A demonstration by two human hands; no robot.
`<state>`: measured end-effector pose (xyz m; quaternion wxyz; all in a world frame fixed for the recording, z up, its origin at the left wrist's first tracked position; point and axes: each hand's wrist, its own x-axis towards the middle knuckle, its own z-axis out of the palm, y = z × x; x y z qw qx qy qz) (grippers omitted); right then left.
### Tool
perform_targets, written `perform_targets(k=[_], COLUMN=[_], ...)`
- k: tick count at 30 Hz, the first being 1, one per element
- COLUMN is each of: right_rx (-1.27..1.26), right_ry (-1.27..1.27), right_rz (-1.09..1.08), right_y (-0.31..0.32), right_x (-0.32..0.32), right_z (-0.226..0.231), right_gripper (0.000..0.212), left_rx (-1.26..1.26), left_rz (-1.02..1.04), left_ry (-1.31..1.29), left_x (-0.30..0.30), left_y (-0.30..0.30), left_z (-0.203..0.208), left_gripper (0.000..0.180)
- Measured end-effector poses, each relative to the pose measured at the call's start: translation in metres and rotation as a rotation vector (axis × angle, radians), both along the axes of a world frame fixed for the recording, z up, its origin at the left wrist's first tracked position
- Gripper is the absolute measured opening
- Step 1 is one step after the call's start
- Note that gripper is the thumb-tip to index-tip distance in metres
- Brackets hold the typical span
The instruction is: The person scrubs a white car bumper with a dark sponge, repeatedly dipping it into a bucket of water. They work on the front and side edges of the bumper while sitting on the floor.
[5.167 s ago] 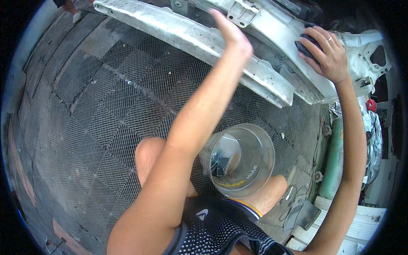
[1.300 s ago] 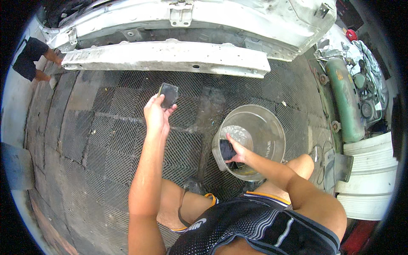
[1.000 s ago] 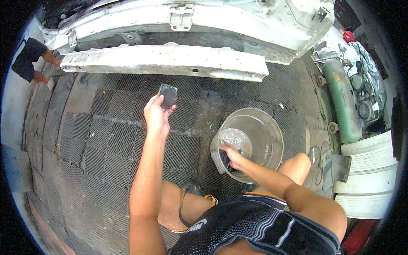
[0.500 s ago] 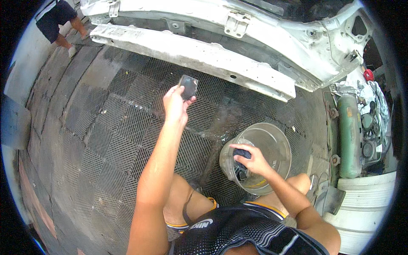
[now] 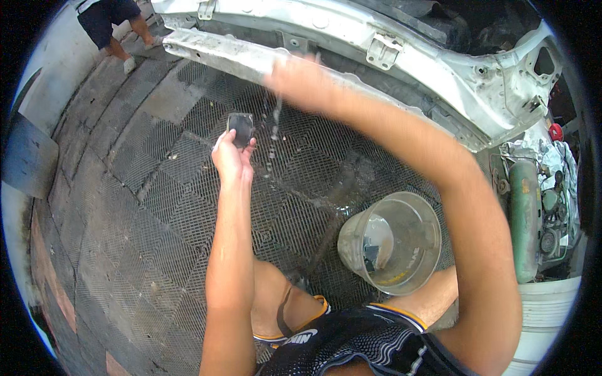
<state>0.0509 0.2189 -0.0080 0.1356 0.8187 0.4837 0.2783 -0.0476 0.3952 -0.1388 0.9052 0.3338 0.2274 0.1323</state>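
My left hand [image 5: 232,160] is closed on a small dark rectangular pad [image 5: 241,128], thumb on its near side, held up above the floor. Stretched far forward, my right hand [image 5: 304,84] is at the white metal beam [image 5: 219,51] and overlaps it in the picture. Motion smears its fingers, so whether it holds anything is not visible. Drops of water fall in a streak below it. Between my knees stands a grey translucent bucket [image 5: 421,219] with water in the bottom and a dark patch inside, too unclear to name.
The beam runs along the white car front [image 5: 451,84]. A green gas cylinder [image 5: 523,219] and machine parts [image 5: 552,216] lie at the right, above white ribbed panels [image 5: 545,313]. Ridged rubber mats [image 5: 157,232] cover the wet floor. Another person's legs [image 5: 116,37] show at far left.
My right hand has left the bucket, where it gripped a dark wet cloth, and swung forward to the beam, with water now falling. My left hand has shifted slightly left with the pad.
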Motion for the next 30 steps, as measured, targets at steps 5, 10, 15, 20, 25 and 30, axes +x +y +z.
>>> perform_targets(k=[5, 10, 15, 20, 25, 30], right_rx=[-0.245, 0.094, 0.506, 1.076, 1.404, 0.685], right_ry=[-0.339, -0.14, 0.012, 0.241, 0.968, 1.224], right_rz=[-0.229, -0.199, -0.318, -0.608, -1.349, -1.48], right_y=[-0.047, -0.08, -0.13, -0.214, -0.32, -0.323], right_x=[0.059, 0.007, -0.092, -0.225, -0.313, -0.281], right_z=[0.012, -0.014, -0.043, -0.11, -0.264, -0.333], right_gripper=[0.011, 0.018, 0.025, 0.012, 0.034, 0.052], left_rx=[-0.027, -0.02, 0.047, 0.073, 0.164, 0.296], left_rz=[-0.072, -0.185, -0.295, -0.442, -0.566, -0.581], left_ry=[-0.004, -0.006, -0.018, -0.004, 0.025, 0.02], left_x=[-0.001, 0.005, 0.018, 0.022, 0.019, 0.005], left_y=[-0.022, -0.044, -0.084, -0.137, -0.182, -0.207], left_z=[0.005, -0.003, -0.02, -0.028, -0.032, -0.026], left_gripper=[0.02, 0.02, 0.019, 0.023, 0.025, 0.025])
